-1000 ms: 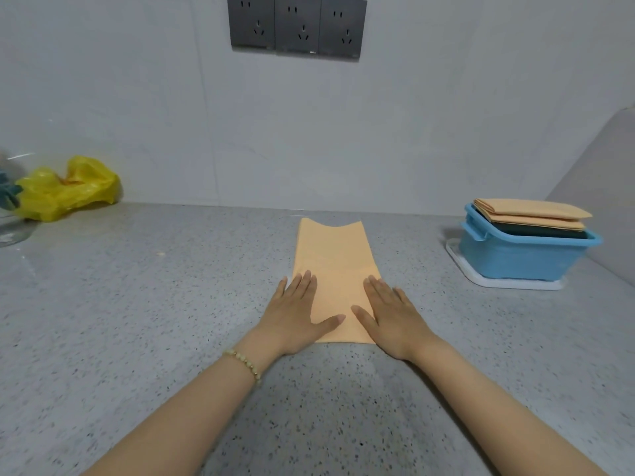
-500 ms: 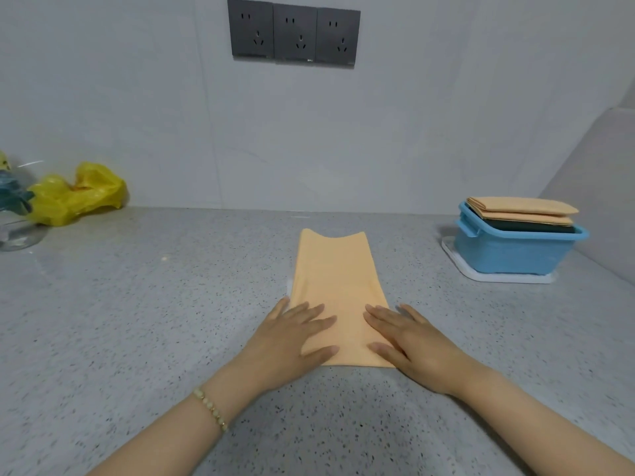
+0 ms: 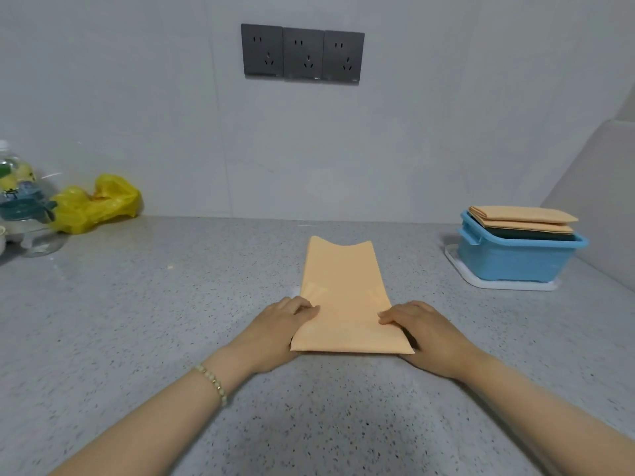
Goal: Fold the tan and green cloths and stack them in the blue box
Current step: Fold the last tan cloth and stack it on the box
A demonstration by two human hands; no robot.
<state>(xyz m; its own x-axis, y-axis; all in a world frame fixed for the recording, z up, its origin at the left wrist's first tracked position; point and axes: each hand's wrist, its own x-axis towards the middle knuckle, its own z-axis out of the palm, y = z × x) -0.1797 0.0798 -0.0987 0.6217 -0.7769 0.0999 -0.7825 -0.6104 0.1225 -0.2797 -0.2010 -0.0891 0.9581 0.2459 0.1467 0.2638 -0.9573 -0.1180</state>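
Bench (image 3: 137, 321): blue box (image 3: 515, 261) at far right already holds a folded stack (image 3: 522, 216), tan over green. One tan cloth (image 3: 343, 290) lies at centre as a long strip. Your left hand (image 3: 278, 331) and right hand (image 3: 429, 334) each have a grip pinching its near side edges. Remaining, I judge: final fold, then stack.

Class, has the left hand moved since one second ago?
Yes: the left hand slid leftward, from flat atop the tan cloth to gripping its left edge.

No text reads clearly (the bottle label (image 3: 17, 192) blurs).
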